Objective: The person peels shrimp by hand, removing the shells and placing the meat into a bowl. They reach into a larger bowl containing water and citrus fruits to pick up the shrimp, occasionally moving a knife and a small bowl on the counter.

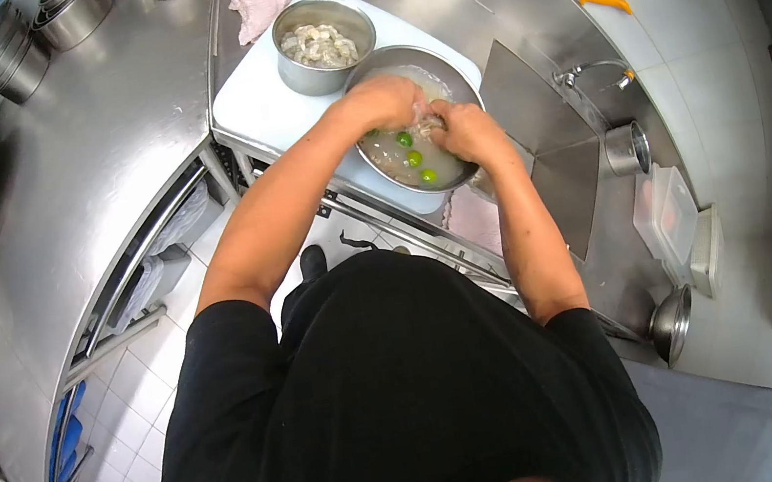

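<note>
A wide steel bowl [457, 68] of cloudy water stands on a white board, with several green limes [428, 176] floating in it. Both hands are over this bowl, close together with fingers bent inward. My left hand [389, 102] is closed at the far side, its fingertips partly hidden. My right hand [470, 134] pinches toward it from the right. Between them shows a pale, greyish piece that looks like raw shrimp [429, 124]. Beside the bowl, a deep steel pot [289, 75] holds a heap of similar peeled shrimp [319, 45].
The white board [254, 111] lies across the counter by a sink [525, 103] with a tap [594, 71]. Pink cloths [262, 4] lie behind and below the board. A steel cup [627, 150] and plastic containers [663, 212] stand at right. Stacked steel pots [10, 57] occupy the far left.
</note>
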`<action>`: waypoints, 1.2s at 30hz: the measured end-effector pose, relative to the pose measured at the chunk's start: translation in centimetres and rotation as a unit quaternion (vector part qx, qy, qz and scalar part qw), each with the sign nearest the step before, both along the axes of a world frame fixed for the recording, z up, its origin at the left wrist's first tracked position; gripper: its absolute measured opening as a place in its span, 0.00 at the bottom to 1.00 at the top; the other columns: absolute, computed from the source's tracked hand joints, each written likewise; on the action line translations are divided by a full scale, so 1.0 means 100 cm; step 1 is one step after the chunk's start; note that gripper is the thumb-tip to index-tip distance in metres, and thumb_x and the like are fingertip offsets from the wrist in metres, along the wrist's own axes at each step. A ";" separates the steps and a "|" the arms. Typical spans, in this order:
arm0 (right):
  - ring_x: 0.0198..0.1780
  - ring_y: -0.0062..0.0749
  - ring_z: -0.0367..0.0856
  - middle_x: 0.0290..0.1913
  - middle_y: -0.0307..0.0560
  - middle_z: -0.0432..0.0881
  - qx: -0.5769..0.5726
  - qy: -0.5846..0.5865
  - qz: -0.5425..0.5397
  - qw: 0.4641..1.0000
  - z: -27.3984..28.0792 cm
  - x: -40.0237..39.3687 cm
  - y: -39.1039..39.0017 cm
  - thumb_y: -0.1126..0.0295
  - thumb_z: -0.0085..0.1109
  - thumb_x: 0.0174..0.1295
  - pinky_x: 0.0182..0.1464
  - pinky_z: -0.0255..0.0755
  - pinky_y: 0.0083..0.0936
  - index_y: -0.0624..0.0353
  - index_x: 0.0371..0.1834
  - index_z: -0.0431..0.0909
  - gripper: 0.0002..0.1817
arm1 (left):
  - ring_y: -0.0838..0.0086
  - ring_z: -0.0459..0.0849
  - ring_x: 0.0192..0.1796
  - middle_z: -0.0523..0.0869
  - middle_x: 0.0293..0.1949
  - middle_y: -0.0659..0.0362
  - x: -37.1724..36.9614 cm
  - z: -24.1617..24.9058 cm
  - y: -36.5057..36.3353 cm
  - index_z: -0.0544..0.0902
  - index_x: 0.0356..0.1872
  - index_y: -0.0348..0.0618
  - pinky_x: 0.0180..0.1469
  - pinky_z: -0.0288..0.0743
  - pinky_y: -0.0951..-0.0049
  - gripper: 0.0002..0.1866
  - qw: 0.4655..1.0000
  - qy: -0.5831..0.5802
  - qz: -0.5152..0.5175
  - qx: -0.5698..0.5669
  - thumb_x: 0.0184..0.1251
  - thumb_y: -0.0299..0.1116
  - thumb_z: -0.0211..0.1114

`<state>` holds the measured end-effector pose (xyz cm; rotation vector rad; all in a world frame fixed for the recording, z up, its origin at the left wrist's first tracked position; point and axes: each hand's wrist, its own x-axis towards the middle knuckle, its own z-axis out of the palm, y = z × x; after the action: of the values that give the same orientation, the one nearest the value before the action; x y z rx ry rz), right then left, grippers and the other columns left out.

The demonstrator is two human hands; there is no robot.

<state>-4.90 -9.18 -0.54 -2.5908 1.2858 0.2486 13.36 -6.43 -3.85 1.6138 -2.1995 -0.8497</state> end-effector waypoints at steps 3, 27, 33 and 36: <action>0.43 0.48 0.84 0.40 0.58 0.86 0.048 -0.087 -0.038 0.994 0.009 -0.012 -0.004 0.68 0.63 0.57 0.49 0.76 0.39 0.58 0.56 0.80 0.22 | 0.64 0.86 0.47 0.90 0.43 0.55 0.006 0.000 -0.007 0.84 0.53 0.45 0.51 0.77 0.65 0.17 0.986 0.151 0.026 0.057 0.64 0.37 0.65; 0.45 0.37 0.82 0.42 0.50 0.85 0.114 -0.267 -0.122 0.949 0.038 -0.050 -0.011 0.57 0.70 0.55 0.48 0.75 0.32 0.53 0.46 0.87 0.18 | 0.82 0.83 0.41 0.87 0.38 0.66 0.024 0.052 0.003 0.83 0.47 0.46 0.41 0.70 0.79 0.14 0.915 0.377 0.134 0.042 0.66 0.41 0.67; 0.51 0.47 0.80 0.45 0.47 0.85 -0.079 -0.363 0.043 0.927 0.021 -0.047 -0.003 0.56 0.69 0.57 0.54 0.74 0.37 0.52 0.44 0.85 0.16 | 0.82 0.85 0.41 0.87 0.38 0.63 -0.010 0.035 0.010 0.79 0.46 0.46 0.38 0.72 0.80 0.10 0.859 0.447 0.245 0.038 0.67 0.35 0.66; 0.49 0.47 0.80 0.42 0.48 0.84 -0.168 -0.396 0.038 0.902 0.032 -0.028 0.022 0.59 0.69 0.56 0.52 0.75 0.39 0.54 0.41 0.84 0.14 | 0.81 0.85 0.38 0.88 0.40 0.60 -0.034 0.032 0.016 0.79 0.52 0.41 0.31 0.75 0.82 0.13 0.828 0.457 0.325 -0.008 0.71 0.33 0.62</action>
<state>-7.74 -6.94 2.70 -2.5269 0.9577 -0.9988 10.00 -4.86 -0.69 1.3520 -0.9101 -1.0515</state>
